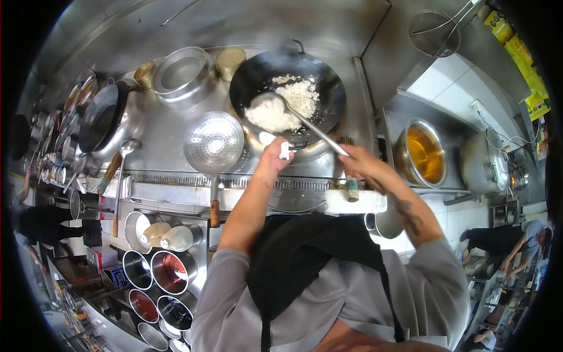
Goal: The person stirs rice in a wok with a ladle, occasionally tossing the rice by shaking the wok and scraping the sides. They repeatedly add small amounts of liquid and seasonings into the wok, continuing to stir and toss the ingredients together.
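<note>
A black wok (pixel 245 79) sits on the steel range, with white rice (pixel 302 97) spread over its bottom. My left hand (pixel 275 154) is closed around the wok's near loop handle, with a folded white cloth (pixel 285 150) in the grip. The long handle of a ladle (pixel 311 125) is in my closed right hand (pixel 359 162). The ladle's bowl lies in the wok among the rice, at its left side. Below my right hand, a bamboo brush (pixel 352 189) stands at the range's front edge.
A perforated skimmer (pixel 214 141) lies left of the wok. Metal pots (pixel 183 70) stand behind it. To the right are a pot of amber liquid (pixel 425 154) and a lidded pot (pixel 484 163). Several sauce containers (pixel 173 271) are at lower left. Other people (pixel 531 234) work at the far right.
</note>
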`<state>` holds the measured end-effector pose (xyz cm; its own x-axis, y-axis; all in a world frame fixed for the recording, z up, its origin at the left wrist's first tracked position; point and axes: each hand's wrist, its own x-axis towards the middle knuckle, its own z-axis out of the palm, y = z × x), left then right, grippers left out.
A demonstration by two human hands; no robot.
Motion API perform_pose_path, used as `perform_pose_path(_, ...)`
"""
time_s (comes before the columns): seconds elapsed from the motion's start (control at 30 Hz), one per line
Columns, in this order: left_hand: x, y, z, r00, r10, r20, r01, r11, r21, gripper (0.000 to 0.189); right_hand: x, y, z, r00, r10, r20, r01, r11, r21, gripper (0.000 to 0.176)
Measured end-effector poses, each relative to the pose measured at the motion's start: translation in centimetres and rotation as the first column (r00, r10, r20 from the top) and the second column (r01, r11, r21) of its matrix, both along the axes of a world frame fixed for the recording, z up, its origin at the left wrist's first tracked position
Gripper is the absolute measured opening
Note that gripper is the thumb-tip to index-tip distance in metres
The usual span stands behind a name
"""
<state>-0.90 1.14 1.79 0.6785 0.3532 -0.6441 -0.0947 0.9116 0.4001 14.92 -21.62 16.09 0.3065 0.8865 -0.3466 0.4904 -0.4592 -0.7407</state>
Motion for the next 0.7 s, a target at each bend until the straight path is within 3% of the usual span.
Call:
perform_pose_path(0.07,0.6,0.3,-0.8,0.997,0.072,-0.022,-0.072,0.997,-0.016,0.013,1.7,-2.5,1.3,0.956,0.062,0.287,-0.056,0.998,-0.029,0.041)
perform_pose_path(0.13,0.0,-1.4,-0.4,0.992,0.119,-0.037,-0.121,0.991,-0.06,0.011,2.5,-4.3,1.7,0.883,0.072,0.464,-0.044,0.997,-0.071,0.04)
perform_pose_path(0.2,-1.5,-5.3,5.0,0.988,0.15,-0.025,-0.152,0.981,-0.123,0.005,1.0,-4.2,2.8,0.813,0.085,0.575,-0.075,0.996,-0.042,0.039)
perform_pose_path(0.23,-3.4,-7.7,8.4,0.995,0.081,-0.059,-0.086,0.993,-0.084,0.006,0.5,-4.0,3.4,0.774,0.085,0.627,-0.091,0.996,-0.023,0.038)
perform_pose_path(0.33,-6.1,-10.8,13.2,0.999,0.035,-0.037,-0.039,0.994,-0.098,0.009,0.1,-4.7,4.1,0.825,0.074,0.56,-0.111,0.993,0.033,0.037)
perform_pose_path(0.37,-5.6,-10.1,12.5,0.997,0.073,-0.009,-0.073,0.988,-0.135,0.009,0.2,-5.1,3.9,0.855,0.053,0.515,-0.134,0.984,0.12,0.04)
perform_pose_path(0.4,-4.4,-8.3,11.2,0.994,0.11,0.024,-0.105,0.98,-0.171,0.009,-0.2,-5.4,5.2,0.883,0.081,0.462,-0.128,0.989,0.07,0.04)
perform_pose_path(0.47,-3.5,-6.7,8.0,0.976,0.14,0.169,-0.128,0.989,-0.08,0.007,-1.2,-6.3,9.1,0.927,0.112,0.357,-0.109,0.994,-0.029,0.042)
perform_pose_path(0.5,-3.5,-8.0,9.3,0.988,0.124,0.096,-0.114,0.988,-0.099,0.005,0.8,-8.0,7.1,0.864,0.165,0.475,-0.256,0.958,0.132,0.044)
perform_pose_path(0.53,-4.5,-9.7,10.7,0.995,0.103,0.011,-0.101,0.988,-0.119,0.004,1.3,-8.7,8.3,0.855,0.214,0.472,-0.312,0.94,0.14,0.043)
perform_pose_path(0.57,-5.4,-10.3,11.6,0.998,-0.01,0.06,0.019,0.988,-0.152,0.004,1.2,-8.9,10.0,0.94,0.167,0.297,-0.176,0.984,0.001,0.043)
perform_pose_path(0.6,-5.6,-10.1,12.7,0.999,0.024,0.029,-0.019,0.987,-0.159,0.004,1.2,-8.8,11.5,0.989,0.088,0.119,-0.068,0.984,-0.165,0.044)
perform_pose_path(0.67,-5.4,-9.3,13.8,0.995,0.09,-0.04,-0.096,0.979,-0.18,0.006,1.5,-6.9,11.8,0.973,0.108,0.203,-0.024,0.925,-0.38,0.048)
perform_pose_path(0.7,-4.6,-7.2,10.2,0.992,0.06,0.111,-0.036,0.978,-0.206,0.009,5.0,-7.3,6.1,0.934,0.2,0.297,-0.157,0.974,-0.163,0.045)
